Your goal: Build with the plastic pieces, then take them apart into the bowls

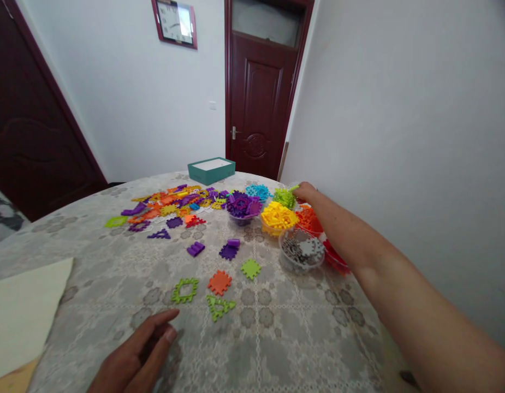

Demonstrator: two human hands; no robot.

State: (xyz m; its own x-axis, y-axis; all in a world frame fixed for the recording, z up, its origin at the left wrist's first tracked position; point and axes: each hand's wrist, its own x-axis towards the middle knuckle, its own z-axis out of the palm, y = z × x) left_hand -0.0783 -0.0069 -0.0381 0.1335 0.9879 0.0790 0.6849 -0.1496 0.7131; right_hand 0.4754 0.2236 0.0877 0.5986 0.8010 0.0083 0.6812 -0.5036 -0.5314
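Note:
My left hand (140, 352) rests low over the tablecloth, holding nothing, its index finger and thumb apart. Just beyond its fingertips lie a green toothed frame piece (185, 290), a green triangular piece (219, 307) and an orange toothed square (220, 282). My right hand (306, 192) reaches far out to the bowl of green pieces (284, 198), its fingers pinched on a light green piece (294, 188). Under and beside that arm stand bowls of yellow pieces (278, 218), orange pieces (308, 218), grey pieces (302, 249) and red pieces (336, 256), the last partly hidden by the forearm.
A mixed heap of colored pieces (174, 202) spreads over the table's far left. Behind it sits a teal box (212, 171). Bowls of purple pieces (243, 206) and blue pieces (258, 191) stand mid-table. A pale sheet (27, 311) lies at the left edge.

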